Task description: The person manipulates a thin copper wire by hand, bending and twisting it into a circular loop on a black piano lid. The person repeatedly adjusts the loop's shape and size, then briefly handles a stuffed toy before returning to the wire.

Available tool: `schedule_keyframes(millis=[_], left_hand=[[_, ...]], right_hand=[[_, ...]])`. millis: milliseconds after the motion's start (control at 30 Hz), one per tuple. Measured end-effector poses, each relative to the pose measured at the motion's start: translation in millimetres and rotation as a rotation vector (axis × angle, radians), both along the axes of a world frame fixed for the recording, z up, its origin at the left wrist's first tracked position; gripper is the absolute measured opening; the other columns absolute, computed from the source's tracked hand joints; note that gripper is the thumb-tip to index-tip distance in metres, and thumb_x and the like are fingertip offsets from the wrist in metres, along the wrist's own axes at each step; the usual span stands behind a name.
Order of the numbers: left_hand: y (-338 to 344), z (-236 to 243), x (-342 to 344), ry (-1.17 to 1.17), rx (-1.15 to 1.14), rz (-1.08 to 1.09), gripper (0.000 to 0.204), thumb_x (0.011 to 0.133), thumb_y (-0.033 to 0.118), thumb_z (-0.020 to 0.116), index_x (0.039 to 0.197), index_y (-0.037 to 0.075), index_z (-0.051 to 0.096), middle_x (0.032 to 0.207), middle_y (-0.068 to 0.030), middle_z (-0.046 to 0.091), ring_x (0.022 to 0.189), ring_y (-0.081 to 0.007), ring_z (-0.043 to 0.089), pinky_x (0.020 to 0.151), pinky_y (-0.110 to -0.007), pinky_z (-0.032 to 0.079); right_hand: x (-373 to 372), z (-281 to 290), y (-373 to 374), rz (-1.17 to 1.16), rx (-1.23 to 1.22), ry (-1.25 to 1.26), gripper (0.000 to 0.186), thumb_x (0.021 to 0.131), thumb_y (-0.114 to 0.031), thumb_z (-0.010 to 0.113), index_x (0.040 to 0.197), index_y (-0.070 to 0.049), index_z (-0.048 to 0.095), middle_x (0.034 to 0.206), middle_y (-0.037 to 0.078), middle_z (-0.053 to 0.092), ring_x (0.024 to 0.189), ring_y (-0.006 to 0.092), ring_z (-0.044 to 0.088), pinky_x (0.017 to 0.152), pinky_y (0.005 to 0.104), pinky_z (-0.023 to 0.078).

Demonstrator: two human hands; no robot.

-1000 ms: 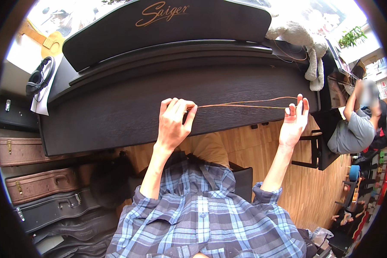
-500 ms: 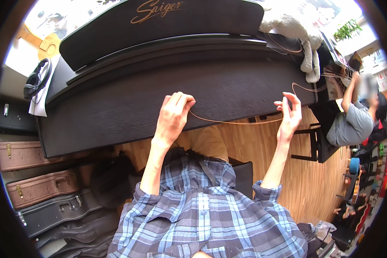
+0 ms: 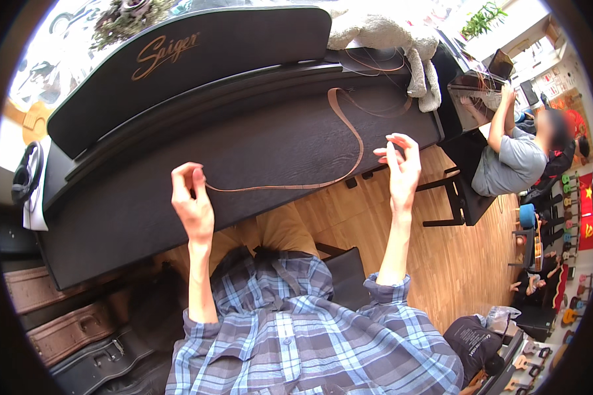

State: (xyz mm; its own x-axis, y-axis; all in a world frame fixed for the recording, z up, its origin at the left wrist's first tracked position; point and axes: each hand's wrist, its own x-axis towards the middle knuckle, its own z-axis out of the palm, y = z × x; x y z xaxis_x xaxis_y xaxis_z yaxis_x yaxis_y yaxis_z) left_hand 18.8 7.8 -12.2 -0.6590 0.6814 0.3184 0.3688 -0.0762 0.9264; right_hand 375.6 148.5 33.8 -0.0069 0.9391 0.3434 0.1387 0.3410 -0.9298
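Observation:
My left hand [image 3: 194, 204] pinches one end of a thin copper-coloured string [image 3: 270, 189] between thumb and fingertips, above the near left part of a black piano's closed lid [image 3: 263, 141]. From there the string sags to the right, then curves up and back across the lid in a loose loop, blurred by motion. My right hand [image 3: 404, 174] is raised near the lid's right front edge, fingers loosely bent and apart. The string passes to its left and appears not to touch it.
A pale plush toy [image 3: 422, 72] lies on the piano's right end beside coiled strings [image 3: 375, 60]. Headphones [image 3: 28, 172] rest at the left end. Instrument cases [image 3: 72, 332] are stacked at lower left. A person in grey [image 3: 514, 155] sits at the right, near a black bench [image 3: 464, 174].
My left hand has moved left and down with the string. My right hand has shifted left and let the string go, which now loops across the lid. The view has turned rightward.

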Motion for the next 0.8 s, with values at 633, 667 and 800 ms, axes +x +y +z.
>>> schedule_keyframes(millis=[633, 667, 800], left_hand=[[-9.3, 20.3, 5.6, -0.133, -0.443, 0.039, 0.014, 0.096, 0.008, 0.078, 0.101, 0.004, 0.065, 0.07, 0.0027, 0.062, 0.062, -0.0041, 0.052, 0.066, -0.021, 0.045], [-12.6, 27.5, 2.1, -0.172, -0.448, 0.016, 0.016, 0.094, 0.009, 0.079, 0.1, 0.003, 0.066, 0.065, 0.0031, 0.06, 0.059, -0.0036, 0.051, 0.064, -0.022, 0.044], [-7.7, 49.4, -19.0, -0.435, -0.513, -0.097, 0.021, 0.098, 0.011, 0.076, 0.109, 0.0, 0.061, 0.082, -0.0044, 0.068, 0.057, -0.0046, 0.049, 0.052, -0.021, 0.037]], right_hand=[[-33.4, 26.3, 61.5, 0.238, -0.901, 0.015, 0.061, 0.115, -0.049, 0.033, 0.125, 0.0, 0.068, 0.103, 0.008, 0.075, 0.063, 0.0081, 0.059, 0.065, 0.0218, 0.048], [-32.1, 33.2, 51.0, 0.251, -1.04, 0.141, 0.053, 0.114, -0.046, 0.041, 0.126, -0.001, 0.067, 0.102, 0.008, 0.075, 0.07, 0.0074, 0.063, 0.068, 0.022, 0.049], [-37.8, 53.0, 23.3, 0.35, -0.997, 0.026, 0.034, 0.111, -0.035, 0.054, 0.123, -0.006, 0.066, 0.093, 0.003, 0.071, 0.076, 0.0068, 0.064, 0.067, 0.022, 0.049]])
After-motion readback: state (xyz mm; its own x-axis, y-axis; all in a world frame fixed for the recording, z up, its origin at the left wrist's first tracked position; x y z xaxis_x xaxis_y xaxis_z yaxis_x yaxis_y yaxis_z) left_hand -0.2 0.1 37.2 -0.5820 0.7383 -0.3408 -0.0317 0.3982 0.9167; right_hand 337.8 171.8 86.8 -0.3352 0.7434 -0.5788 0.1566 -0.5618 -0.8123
